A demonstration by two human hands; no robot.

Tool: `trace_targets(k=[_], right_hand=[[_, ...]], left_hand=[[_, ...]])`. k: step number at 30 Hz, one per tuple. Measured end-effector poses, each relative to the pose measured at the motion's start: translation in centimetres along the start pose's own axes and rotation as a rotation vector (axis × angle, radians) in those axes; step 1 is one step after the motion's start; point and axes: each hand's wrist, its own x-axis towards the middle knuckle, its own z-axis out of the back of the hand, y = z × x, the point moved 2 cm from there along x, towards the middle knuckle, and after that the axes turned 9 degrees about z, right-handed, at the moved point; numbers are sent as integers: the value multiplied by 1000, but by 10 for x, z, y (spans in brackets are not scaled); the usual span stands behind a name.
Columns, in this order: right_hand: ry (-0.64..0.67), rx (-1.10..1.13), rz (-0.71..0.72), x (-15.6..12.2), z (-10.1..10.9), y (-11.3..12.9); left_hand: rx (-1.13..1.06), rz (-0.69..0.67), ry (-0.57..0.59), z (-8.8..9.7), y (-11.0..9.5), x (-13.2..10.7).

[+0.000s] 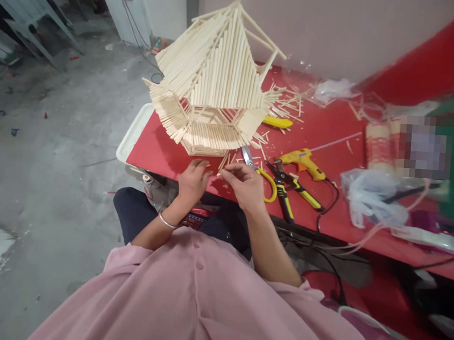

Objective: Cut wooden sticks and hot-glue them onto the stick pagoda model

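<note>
A lantern-shaped model of pale wooden sticks (217,81) stands on the red tabletop (162,152), with steep slatted panels above and a flared skirt below. Just in front of its base, my left hand (193,180) is closed, fingers curled at the table edge; what it holds, if anything, is too small to tell. To its right, my right hand (245,187) is pinched, with a tiny pale bit at the fingertips that I cannot name. Yellow-handled scissors (270,186) lie partly behind my right hand. Loose stick pieces (223,160) lie between the hands and the model.
Right of the scissors are black-and-yellow pliers (287,195) and a yellow glue gun (303,162) with its cord. A yellow-handled tool (277,122) and scattered sticks (289,104) lie behind. Plastic bags (376,196) and cables occupy the right side. A white tray edge (130,137) juts out left.
</note>
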Motion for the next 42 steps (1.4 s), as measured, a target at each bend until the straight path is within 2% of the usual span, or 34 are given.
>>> trace_targets(k=[2, 6, 9, 12, 15, 19, 25, 28, 33, 42], right_hand=[[-39, -97, 46, -6, 2, 4], [15, -278, 146, -18, 2, 13], [94, -315, 179, -24, 1, 16], [114, -292, 181, -30, 6, 13], [34, -318, 179, -36, 19, 9], [-91, -516, 218, -42, 43, 6], [-137, -730, 265, -43, 66, 1], [-104, -776, 328, -42, 65, -5], [-41, -771, 461, -41, 52, -8], [23, -762, 513, -39, 40, -5]], left_hand=[[-177, 84, 41, 3, -5, -6], [-565, 450, 401, 6, -9, -20], [-664, 555, 578, 8, -13, -26], [-670, 629, 655, 8, -14, -32], [-703, 671, 625, 7, -15, -35], [-741, 729, 571, 7, -10, -35], [-764, 797, 543, 3, -3, -31], [-770, 799, 556, 1, -4, -31], [-769, 800, 557, 0, -6, -30], [-786, 816, 516, -1, -3, -29]])
